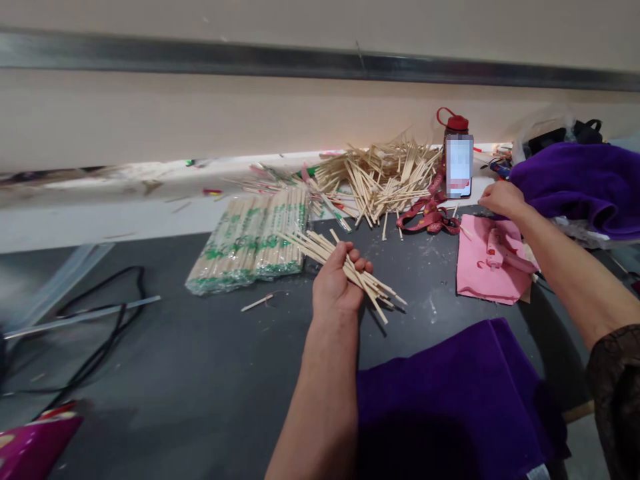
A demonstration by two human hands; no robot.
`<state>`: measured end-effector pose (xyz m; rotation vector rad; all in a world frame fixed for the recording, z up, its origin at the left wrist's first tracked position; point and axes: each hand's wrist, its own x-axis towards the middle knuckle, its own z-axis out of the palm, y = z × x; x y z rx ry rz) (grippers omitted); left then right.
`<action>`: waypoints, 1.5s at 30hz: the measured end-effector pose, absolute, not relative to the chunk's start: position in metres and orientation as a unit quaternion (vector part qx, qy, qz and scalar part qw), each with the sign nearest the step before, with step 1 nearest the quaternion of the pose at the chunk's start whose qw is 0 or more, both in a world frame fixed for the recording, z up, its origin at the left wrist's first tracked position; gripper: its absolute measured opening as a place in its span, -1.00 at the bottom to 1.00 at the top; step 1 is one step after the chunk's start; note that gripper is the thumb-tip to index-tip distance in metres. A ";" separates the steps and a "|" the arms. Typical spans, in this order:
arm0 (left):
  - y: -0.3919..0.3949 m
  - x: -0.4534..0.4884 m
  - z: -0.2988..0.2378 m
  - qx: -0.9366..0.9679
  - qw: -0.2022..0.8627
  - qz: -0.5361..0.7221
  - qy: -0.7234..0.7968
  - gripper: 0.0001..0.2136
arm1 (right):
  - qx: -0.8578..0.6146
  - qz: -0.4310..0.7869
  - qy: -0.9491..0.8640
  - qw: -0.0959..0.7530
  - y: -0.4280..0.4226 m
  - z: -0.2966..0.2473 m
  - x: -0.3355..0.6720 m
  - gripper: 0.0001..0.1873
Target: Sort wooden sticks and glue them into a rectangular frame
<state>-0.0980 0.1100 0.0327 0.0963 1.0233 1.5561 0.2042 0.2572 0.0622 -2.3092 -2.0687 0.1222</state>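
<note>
My left hand (345,273) is wrapped round a loose bunch of thin wooden sticks (314,245), which poke out on both sides of the fist above the dark table. To its left lie clear packs of wooden chopsticks (260,230) with green print. My right hand (503,199) reaches to the back right, its fingers pinched together beside the phone; anything between them is too small to make out. Just below that hand a pink glue gun (500,253) rests on a pink sheet (475,273).
A pile of loose sticks (385,173) lies at the back. Beside it stand a red-capped bottle (457,123) and a phone (459,167), with a red strap (433,220) in front. Purple cloth lies at right (575,180) and in front (450,393). Black cords (100,340) lie left.
</note>
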 end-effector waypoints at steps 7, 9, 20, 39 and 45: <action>0.111 -0.100 0.028 0.043 0.598 0.673 0.433 -0.80 | -0.715 0.050 -0.697 0.021 0.250 0.051 0.203 -0.72; 0.112 -0.101 0.026 0.045 0.599 0.674 0.430 -0.80 | -0.709 0.033 -0.704 0.015 0.250 0.044 0.202 -0.68; 0.111 -0.100 0.025 0.043 0.594 0.679 0.430 -0.84 | -0.672 -0.037 -0.731 0.111 0.234 0.042 0.194 -0.66; 0.103 -0.101 0.031 0.100 0.643 0.653 0.388 -0.80 | -0.564 0.111 -0.818 0.020 0.189 0.033 0.047 -0.65; 0.101 -0.097 0.028 0.113 0.666 0.621 0.398 -0.77 | -0.618 0.118 -0.777 0.007 0.193 0.022 0.028 -0.65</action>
